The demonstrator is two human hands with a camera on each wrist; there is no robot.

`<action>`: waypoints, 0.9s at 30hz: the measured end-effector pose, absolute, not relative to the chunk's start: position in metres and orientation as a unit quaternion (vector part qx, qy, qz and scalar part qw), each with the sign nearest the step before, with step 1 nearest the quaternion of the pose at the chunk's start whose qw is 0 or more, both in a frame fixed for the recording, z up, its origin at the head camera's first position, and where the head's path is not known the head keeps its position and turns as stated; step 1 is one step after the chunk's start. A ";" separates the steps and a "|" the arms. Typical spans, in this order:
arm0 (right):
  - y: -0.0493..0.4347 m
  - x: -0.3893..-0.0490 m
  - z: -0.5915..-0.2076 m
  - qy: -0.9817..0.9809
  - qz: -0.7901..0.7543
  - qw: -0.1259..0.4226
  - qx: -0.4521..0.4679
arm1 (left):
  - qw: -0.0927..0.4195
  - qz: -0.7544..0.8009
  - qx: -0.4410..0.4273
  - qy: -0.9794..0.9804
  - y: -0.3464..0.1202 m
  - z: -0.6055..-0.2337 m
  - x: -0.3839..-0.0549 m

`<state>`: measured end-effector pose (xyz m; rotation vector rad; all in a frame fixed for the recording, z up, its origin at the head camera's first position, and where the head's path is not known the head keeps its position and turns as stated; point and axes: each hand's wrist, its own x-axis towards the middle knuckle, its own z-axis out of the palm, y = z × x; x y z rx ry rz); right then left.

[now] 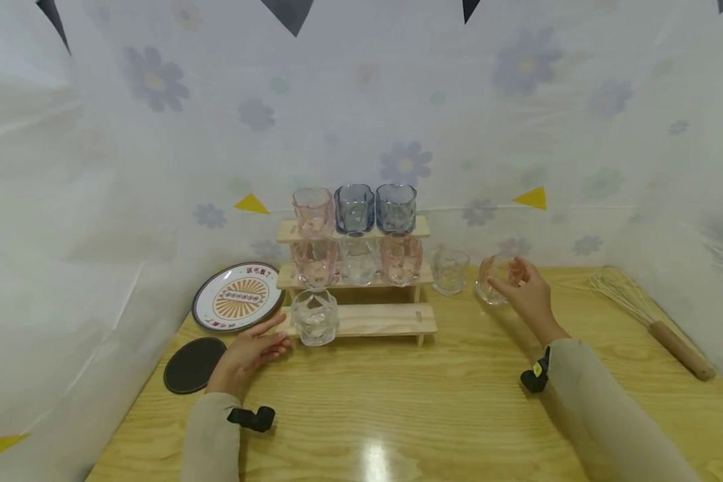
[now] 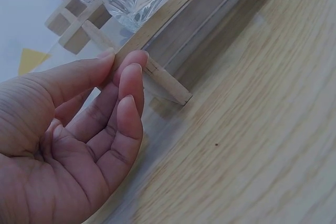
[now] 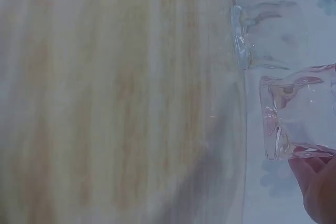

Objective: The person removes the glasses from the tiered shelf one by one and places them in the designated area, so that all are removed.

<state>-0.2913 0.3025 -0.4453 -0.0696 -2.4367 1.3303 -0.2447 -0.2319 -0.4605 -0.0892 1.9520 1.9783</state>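
Note:
My left hand [image 1: 250, 355] pinches the left end of the lowest board of a three-step wooden display rack [image 1: 385, 320], thumb above and curled fingers below, as the left wrist view shows. On that board, beside the fingertips, stands a clear glass [image 1: 315, 320]. My right hand [image 1: 529, 298] holds a pale pink glass [image 1: 491, 284] by its side, upright, to the right of the rack. Between it and the rack is another clear glass [image 1: 450, 273]. In the right wrist view the fingers [image 3: 320, 182] lie against the pink glass [image 3: 302, 111].
The top step bears a pink glass [image 1: 313, 211] and two blue glasses [image 1: 354, 209]; pink and clear glasses fill the middle step. A patterned plate [image 1: 205, 304] and a black round coaster [image 1: 194, 365] lie left, a whisk [image 1: 677, 345] right. A flowered curtain [image 1: 337, 120] closes the back.

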 end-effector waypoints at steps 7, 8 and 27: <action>0.300 -0.309 -0.447 -0.851 0.489 0.186 -0.048 | 0.177 0.702 -0.038 0.688 -0.231 -0.459 -0.245; 0.299 -0.311 -0.448 -0.850 0.489 0.189 -0.050 | 0.177 0.703 -0.038 0.688 -0.231 -0.459 -0.245; 0.284 -0.328 -0.457 -0.842 0.502 0.183 -0.078 | 0.183 0.702 -0.048 0.686 -0.232 -0.457 -0.246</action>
